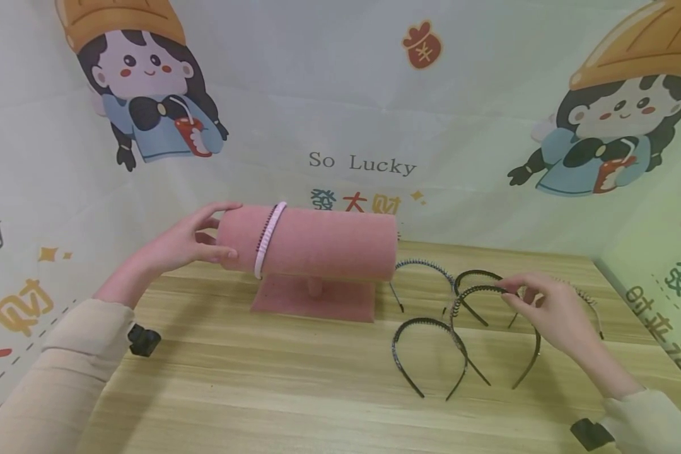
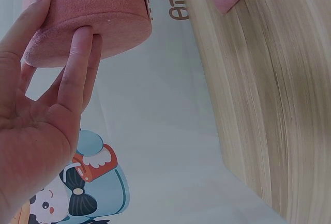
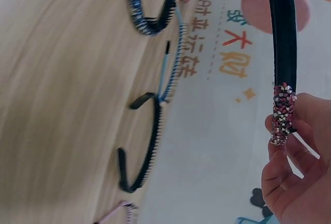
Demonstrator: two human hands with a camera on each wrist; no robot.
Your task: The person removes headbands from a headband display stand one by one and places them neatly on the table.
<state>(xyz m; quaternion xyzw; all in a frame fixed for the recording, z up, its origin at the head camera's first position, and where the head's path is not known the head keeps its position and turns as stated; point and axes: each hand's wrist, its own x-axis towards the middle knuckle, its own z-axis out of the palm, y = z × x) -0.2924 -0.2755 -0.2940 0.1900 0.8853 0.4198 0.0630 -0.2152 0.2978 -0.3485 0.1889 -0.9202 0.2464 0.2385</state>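
Observation:
On the wooden table stands a pink plush-covered headband stand [image 1: 340, 243], a horizontal roll on a flat base. A pale lilac headband [image 1: 267, 243] with dark teeth sits around its left part. My left hand [image 1: 190, 236] holds the roll's left end, thumb on the front side and fingers at the end face [image 2: 116, 30]. Raised at the right, my right hand [image 1: 550, 309] pinches a black headband [image 3: 284, 43] near its top, where multicoloured rhinestones show. Close to it on the table are a glittery dark headband [image 1: 396, 356] and a black toothed headband [image 1: 477, 273].
A blue headband [image 1: 425, 262] lies just right of the stand. Partly behind my right hand is a pinkish headband [image 1: 589, 296]. A printed cloth backdrop [image 1: 329, 113] rises behind the table [image 1: 295, 384] and along both sides.

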